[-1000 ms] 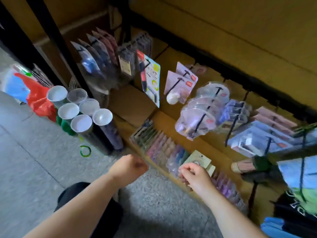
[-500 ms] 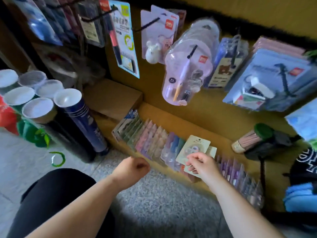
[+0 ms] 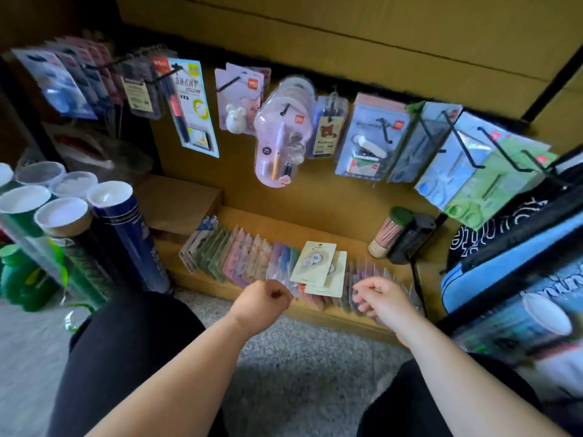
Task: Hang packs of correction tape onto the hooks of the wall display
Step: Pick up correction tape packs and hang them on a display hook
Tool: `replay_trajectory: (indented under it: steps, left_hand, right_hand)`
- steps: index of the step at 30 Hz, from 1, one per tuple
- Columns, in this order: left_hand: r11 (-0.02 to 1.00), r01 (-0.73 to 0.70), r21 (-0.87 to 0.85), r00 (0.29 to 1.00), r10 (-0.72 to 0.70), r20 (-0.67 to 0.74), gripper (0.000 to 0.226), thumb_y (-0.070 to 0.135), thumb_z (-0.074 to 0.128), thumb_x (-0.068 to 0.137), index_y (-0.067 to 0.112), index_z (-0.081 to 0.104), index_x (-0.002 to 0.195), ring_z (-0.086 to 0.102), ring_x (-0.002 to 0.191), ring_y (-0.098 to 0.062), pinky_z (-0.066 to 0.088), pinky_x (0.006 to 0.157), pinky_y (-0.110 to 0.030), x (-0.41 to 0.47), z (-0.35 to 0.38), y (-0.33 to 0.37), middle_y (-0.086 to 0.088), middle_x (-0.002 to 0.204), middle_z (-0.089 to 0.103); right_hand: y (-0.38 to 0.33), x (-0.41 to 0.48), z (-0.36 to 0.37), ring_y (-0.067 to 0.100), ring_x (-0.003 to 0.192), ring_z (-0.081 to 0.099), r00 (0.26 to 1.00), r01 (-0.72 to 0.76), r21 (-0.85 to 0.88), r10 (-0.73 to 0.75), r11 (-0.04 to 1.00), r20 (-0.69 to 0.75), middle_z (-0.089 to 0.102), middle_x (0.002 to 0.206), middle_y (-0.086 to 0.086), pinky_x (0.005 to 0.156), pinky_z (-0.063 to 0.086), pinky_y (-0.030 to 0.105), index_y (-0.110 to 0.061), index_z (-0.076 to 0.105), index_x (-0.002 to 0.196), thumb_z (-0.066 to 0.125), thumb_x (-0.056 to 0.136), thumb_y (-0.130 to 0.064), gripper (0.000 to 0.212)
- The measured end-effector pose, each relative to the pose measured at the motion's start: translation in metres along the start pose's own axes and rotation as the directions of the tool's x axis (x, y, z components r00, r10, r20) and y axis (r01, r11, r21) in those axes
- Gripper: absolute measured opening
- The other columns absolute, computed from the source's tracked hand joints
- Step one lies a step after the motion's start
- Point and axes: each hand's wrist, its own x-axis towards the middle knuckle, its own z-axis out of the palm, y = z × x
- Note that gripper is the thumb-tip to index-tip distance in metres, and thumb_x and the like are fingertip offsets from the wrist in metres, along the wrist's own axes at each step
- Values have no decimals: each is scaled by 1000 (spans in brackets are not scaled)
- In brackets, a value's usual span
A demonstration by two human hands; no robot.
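Blue tube (image 3: 132,234) left, cream packs (image 3: 315,266) atop row (image 3: 239,257)

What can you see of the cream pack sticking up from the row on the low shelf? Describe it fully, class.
The cream pack is a flat rectangular card with a small dark mark near its top and a whitish round part under clear plastic in the middle. It stands tilted, raised above the row of coloured packs, overlapping a similar cream pack behind it. Neither the left hand nor the right hand appears to touch it.
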Motion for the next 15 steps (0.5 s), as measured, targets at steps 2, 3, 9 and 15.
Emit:
replay_trajectory:
  steps: [2,3,9,15]
  left_hand:
    - [1000,-20,6,1000,20,-6,23,15,48,89,7,68,96,55,81,-15,43,72,-23,4,5,11,-1,85,60]
    - [1000,-13,6,1000,13,-8,24,15,47,89,9,68,98,56,84,-16,45,76,-25,9,8,14,-1,87,62]
    - [979,130,157,984,-147,103,28,22,44,91,22,52,64,55,80,-20,39,68,-25,62,43,-15,-4,87,60]
    - [964,203,170,975,-215,53,39,27,37,95,19,42,133,51,120,-24,42,93,-29,136,81,-34,-5,140,44]
  right_hand:
    - [7,4,-4,12,64,51,1000,4,11,-4,1000,-4,59,74,0,62,42,23,-13,57,90,44,93,-9,14]
    - [11,9,-5,13,65,52,1000,-3,20,3,1000,-6,59,74,-1,62,43,24,-13,57,90,44,93,-10,14]
    - [45,75,-4,14,66,53,991,-135,31,135,990,11,60,75,0,62,44,25,-12,59,99,44,94,-12,16]
    - [76,136,11,25,115,53,974,-224,41,225,974,-15,57,115,3,99,43,37,-12,53,121,47,93,-11,29]
